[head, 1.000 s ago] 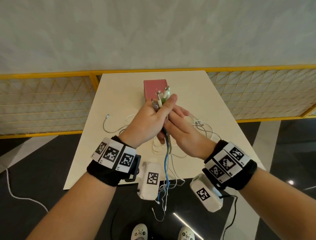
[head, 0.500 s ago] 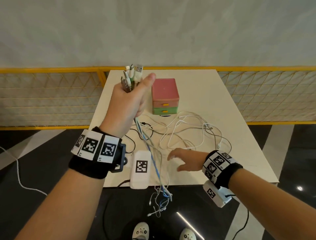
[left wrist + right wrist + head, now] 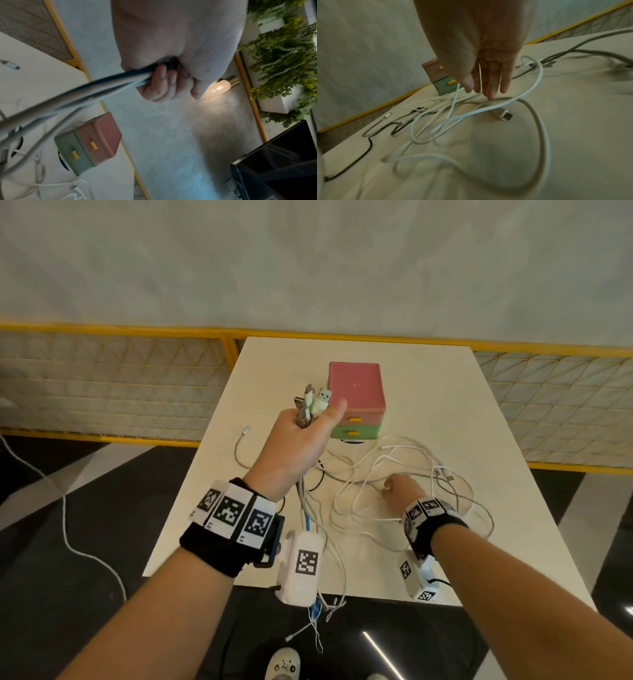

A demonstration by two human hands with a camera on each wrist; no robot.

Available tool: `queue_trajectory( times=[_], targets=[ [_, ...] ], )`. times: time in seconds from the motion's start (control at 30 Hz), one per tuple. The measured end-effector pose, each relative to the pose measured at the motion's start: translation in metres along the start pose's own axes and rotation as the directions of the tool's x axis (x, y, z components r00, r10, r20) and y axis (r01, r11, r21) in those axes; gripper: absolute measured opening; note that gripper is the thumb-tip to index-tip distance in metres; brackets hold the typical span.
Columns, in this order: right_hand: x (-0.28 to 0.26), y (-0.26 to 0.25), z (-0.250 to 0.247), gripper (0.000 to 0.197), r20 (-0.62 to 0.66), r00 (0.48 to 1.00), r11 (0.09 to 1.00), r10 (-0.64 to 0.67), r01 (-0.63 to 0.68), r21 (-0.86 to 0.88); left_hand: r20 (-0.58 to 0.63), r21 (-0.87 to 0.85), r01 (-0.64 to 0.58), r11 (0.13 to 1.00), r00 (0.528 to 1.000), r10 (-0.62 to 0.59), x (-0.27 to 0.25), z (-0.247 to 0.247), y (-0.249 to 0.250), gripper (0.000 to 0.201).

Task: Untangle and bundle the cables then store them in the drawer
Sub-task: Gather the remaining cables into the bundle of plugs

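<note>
My left hand (image 3: 301, 436) is raised above the table and grips a bunch of cable ends (image 3: 313, 405); their plugs stick up out of the fist, and the cords (image 3: 72, 94) trail down over the table's near edge. A loose tangle of white and black cables (image 3: 394, 474) lies on the table (image 3: 513, 460). My right hand (image 3: 397, 491) is low over this tangle with straight fingers (image 3: 489, 83), one fingertip touching a white cable (image 3: 498, 100). The small drawer unit (image 3: 356, 398), pink above and green below with yellow handles, stands behind with both drawers closed.
One white cable end (image 3: 244, 433) lies apart at the table's left. A yellow-framed mesh fence (image 3: 102, 378) runs behind the table. Another white cord (image 3: 65, 508) lies on the dark floor at left. Cable ends (image 3: 318, 618) dangle past the near table edge.
The hands have separated. The left hand kept the bunch of plugs, rose and came back lower. The right hand dropped to the tangle on the table and reached forward.
</note>
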State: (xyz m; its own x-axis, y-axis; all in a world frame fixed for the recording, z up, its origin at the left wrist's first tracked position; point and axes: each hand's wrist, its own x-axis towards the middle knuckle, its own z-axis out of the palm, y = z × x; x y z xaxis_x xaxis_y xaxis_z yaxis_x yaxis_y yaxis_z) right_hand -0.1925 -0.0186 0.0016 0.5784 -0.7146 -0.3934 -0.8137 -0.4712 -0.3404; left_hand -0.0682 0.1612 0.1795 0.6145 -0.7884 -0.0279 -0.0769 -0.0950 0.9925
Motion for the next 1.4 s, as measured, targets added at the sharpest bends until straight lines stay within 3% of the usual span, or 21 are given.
queue_trajectory(
  times=[0.17, 0.33, 0.43, 0.6, 0.7, 0.8, 0.87, 1.03, 1.23, 1.3, 1.37, 1.4],
  targets=[
    [0.007, -0.007, 0.009, 0.030, 0.027, 0.999, 0.992, 0.031, -0.027, -0.123, -0.049, 0.037, 0.049, 0.998, 0.998, -0.047, 0.011, 0.002, -0.008, 0.056],
    [0.010, -0.011, 0.011, 0.025, 0.012, 1.000, 0.992, 0.006, -0.005, -0.126, -0.080, 0.040, 0.069, 0.997, 0.995, -0.066, 0.016, 0.002, -0.016, 0.055],
    [0.010, -0.013, 0.003, 0.021, -0.131, 0.987, 0.996, -0.094, 0.092, -0.018, -0.079, 0.029, 0.075, 0.997, 0.994, -0.072, 0.017, 0.000, -0.021, 0.054],
    [-0.011, -0.017, -0.027, 0.013, -0.499, 0.841, 0.890, -0.207, 0.374, 0.262, -0.096, -0.009, 0.072, 0.997, 0.993, -0.072, 0.021, -0.001, -0.023, 0.060],
    [-0.026, -0.022, -0.045, 0.011, -0.576, 0.777, 0.822, -0.256, 0.488, 0.294, -0.118, -0.021, 0.056, 0.998, 0.991, -0.059, 0.023, 0.003, -0.021, 0.053],
    [-0.031, -0.025, -0.061, 0.005, -0.619, 0.752, 0.799, -0.226, 0.507, 0.324, -0.097, 0.000, 0.006, 1.000, 0.995, -0.006, 0.025, 0.011, -0.020, 0.050],
    [-0.035, -0.028, -0.071, 0.013, -0.648, 0.742, 0.756, -0.172, 0.521, 0.396, -0.061, 0.034, -0.033, 0.999, 0.998, 0.035, 0.026, 0.017, -0.020, 0.051],
    [-0.051, -0.046, -0.097, 0.013, -0.635, 0.770, 0.534, -0.056, 0.560, 0.633, -0.032, 0.000, -0.060, 0.998, 0.998, 0.060, 0.033, 0.032, -0.019, 0.035],
    [-0.069, -0.066, -0.095, 0.025, -0.610, 0.766, 0.438, -0.203, 0.628, 0.643, 0.005, -0.005, -0.090, 0.996, 0.996, 0.090, 0.041, 0.043, -0.014, 0.039],
    [-0.071, -0.067, -0.089, 0.017, -0.574, 0.767, 0.470, -0.287, 0.635, 0.613, 0.000, -0.004, -0.121, 0.993, 0.993, 0.121, 0.043, 0.043, -0.010, 0.036],
    [-0.070, -0.063, -0.083, 0.006, -0.492, 0.768, 0.558, -0.409, 0.638, 0.531, -0.024, -0.036, -0.118, 0.992, 0.993, 0.118, 0.047, 0.043, -0.006, 0.040],
    [-0.069, -0.061, -0.081, 0.010, -0.433, 0.775, 0.585, -0.460, 0.632, 0.508, -0.041, -0.058, -0.119, 0.991, 0.992, 0.117, 0.050, 0.042, -0.005, 0.045]
  ],
)
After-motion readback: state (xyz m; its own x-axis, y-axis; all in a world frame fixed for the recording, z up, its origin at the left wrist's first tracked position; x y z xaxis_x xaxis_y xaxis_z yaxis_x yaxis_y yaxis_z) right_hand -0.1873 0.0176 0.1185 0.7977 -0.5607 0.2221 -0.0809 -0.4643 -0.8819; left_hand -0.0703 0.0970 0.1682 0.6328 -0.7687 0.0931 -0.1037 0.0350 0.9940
